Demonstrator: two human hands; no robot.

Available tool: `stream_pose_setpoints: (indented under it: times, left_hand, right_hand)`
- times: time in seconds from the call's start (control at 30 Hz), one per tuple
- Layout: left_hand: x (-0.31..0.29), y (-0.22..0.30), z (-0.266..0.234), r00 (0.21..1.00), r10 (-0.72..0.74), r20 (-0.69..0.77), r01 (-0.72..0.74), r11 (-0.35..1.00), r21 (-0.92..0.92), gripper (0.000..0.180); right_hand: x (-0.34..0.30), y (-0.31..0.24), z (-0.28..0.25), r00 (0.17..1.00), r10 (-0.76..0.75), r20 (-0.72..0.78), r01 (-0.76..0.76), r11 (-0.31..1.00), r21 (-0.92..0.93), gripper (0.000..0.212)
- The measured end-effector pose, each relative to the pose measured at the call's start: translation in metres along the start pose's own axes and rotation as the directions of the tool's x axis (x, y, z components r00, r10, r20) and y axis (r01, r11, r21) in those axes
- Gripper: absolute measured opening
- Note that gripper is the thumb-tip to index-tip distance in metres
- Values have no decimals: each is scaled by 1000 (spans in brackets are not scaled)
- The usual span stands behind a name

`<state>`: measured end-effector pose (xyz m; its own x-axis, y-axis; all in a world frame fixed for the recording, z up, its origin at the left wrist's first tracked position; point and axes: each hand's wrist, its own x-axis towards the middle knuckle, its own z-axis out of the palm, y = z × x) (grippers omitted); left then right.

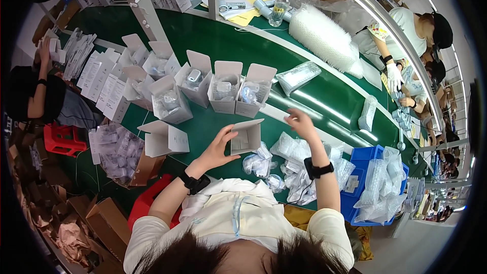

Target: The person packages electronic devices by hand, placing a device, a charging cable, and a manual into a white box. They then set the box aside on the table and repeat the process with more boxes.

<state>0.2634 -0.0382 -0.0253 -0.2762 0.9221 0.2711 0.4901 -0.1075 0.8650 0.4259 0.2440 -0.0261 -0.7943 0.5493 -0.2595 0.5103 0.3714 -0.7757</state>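
Note:
My left hand [221,145] grips the side of a small open white carton [245,137] that stands on the green belt [228,45] right in front of me. My right hand [299,123] hovers a little to the right of it, above a heap of clear bagged parts [291,158]; its fingers are apart and I see nothing in it. Both wrists wear black bands. A row of open white cartons [223,87] with bagged items inside stands farther out on the belt.
A blue bin [369,153] full of bagged parts sits at my right. Another open carton [163,138] and a brown box of bagged leaflets [117,153] lie to my left. Stacks of flat cartons [104,83] lie far left. Other people work at the left and right.

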Motion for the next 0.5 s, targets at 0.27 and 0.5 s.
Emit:
stream_pose_setpoints:
  times: [0.27,0.5]
  left_hand:
    - [10,2,2,995,98,9,-99,994,56,84]
    - [23,18,-8,997,0,-74,6,996,86,81]
  right_hand:
    - [208,77,-30,680,406,-610,-476,878,55,82]
    - [222,86,2,457,492,-741,55,816,576,70]
